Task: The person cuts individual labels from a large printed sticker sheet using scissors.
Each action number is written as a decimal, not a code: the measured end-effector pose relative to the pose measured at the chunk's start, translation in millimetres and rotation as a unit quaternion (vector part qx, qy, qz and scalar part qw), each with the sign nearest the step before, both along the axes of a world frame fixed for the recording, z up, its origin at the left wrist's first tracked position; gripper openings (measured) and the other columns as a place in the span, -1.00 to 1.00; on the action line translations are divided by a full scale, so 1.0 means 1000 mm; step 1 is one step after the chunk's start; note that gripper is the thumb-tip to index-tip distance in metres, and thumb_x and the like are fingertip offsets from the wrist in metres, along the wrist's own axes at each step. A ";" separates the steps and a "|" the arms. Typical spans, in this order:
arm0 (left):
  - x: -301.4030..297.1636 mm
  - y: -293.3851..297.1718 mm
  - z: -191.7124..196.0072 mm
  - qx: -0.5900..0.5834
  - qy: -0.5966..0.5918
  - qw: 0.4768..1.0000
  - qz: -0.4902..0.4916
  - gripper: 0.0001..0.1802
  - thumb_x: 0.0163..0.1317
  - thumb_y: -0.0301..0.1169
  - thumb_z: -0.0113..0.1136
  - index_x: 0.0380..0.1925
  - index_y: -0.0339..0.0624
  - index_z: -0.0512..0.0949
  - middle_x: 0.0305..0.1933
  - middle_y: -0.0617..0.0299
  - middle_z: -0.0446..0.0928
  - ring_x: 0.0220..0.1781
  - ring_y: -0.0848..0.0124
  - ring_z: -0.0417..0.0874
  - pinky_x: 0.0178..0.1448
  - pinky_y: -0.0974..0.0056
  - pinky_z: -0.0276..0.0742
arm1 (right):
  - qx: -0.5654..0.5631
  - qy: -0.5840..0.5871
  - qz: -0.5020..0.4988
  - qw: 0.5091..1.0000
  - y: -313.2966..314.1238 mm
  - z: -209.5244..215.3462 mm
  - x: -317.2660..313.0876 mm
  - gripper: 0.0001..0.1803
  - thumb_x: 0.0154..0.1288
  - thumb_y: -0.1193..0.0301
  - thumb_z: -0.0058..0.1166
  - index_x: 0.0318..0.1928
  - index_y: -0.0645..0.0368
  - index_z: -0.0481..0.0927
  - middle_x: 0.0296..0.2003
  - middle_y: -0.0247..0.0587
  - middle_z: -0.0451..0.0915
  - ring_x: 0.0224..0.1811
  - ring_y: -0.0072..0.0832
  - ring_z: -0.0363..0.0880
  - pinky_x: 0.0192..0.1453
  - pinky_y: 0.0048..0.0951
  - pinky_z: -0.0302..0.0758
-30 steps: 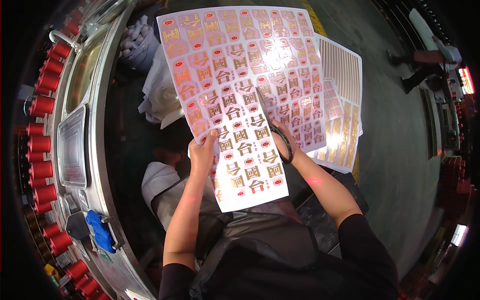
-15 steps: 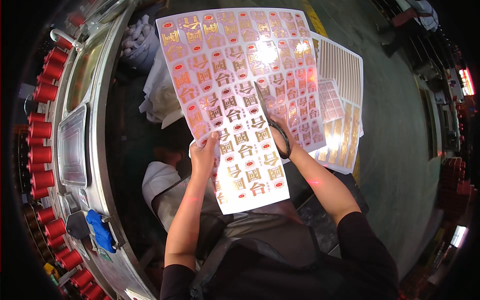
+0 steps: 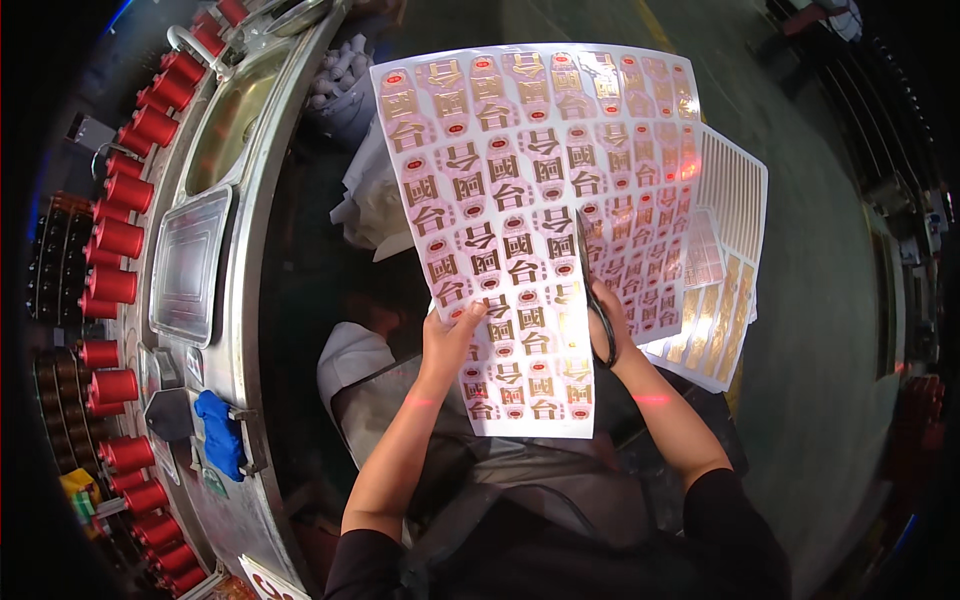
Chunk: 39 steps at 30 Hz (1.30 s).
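Observation:
A large white sheet of gold and red stickers (image 3: 515, 225) hangs in front of me, slit lengthwise from its near edge. My left hand (image 3: 448, 345) pinches the left edge of the near strip, thumb on top. At the slit, my right hand (image 3: 614, 325) is closed round the black handles of a pair of scissors (image 3: 604, 345). Their dark blades run up along the cut, pointing away from me. The part of the sheet right of the slit bends down behind the right hand. How far the blades are apart is hard to see.
Other printed sheets (image 3: 735, 200) with gold strips lie beyond my right hand. To the left runs a metal counter with a sink (image 3: 235, 130), a clear tray (image 3: 192, 265) and a blue cloth (image 3: 220, 435). Red cylinders (image 3: 118, 238) line its far side. A white bag (image 3: 375, 200) stands behind the sheet.
The whole view has shifted, so counter, sheet and hands appear farther right. The sheet has turned a little straighter and carries less glare. Both hands keep their holds.

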<state>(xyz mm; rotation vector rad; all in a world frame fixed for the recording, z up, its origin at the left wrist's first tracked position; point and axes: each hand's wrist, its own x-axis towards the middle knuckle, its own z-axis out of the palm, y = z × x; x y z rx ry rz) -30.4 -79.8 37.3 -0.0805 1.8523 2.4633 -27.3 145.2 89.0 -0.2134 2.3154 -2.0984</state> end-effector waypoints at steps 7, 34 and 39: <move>0.005 -0.008 0.014 0.077 0.010 0.996 -0.047 -0.48 0.14 -0.44 0.25 0.09 -0.27 0.31 -0.05 0.24 0.50 -0.10 0.51 0.51 0.03 0.37 0.42 | -0.011 0.004 -0.011 1.000 0.005 -0.002 0.001 -0.72 0.31 0.48 -0.07 -0.01 0.35 0.40 -0.17 -0.26 0.52 -0.15 -0.61 0.45 -0.05 -0.56 0.40; -0.097 -0.026 0.062 -0.045 0.054 0.993 -0.095 -0.68 0.17 -0.37 0.23 -0.12 -0.32 0.51 -0.22 0.24 0.57 -0.21 0.50 0.56 -0.11 0.38 0.49 | -0.074 -0.072 0.000 0.995 0.009 0.005 0.002 -0.72 0.34 0.45 -0.08 0.02 0.29 0.37 -0.18 -0.21 0.53 -0.18 -0.64 0.42 -0.05 -0.55 0.39; -0.089 -0.027 0.071 -0.040 0.081 0.991 -0.103 -0.69 0.17 -0.36 0.24 -0.14 -0.32 0.53 -0.21 0.23 0.58 -0.20 0.51 0.55 -0.11 0.37 0.47 | -0.271 -0.202 0.098 0.936 0.024 -0.002 -0.010 -0.59 0.37 0.44 -0.11 0.20 0.23 0.29 0.05 -0.25 0.46 0.03 -0.60 0.41 0.13 -0.49 0.37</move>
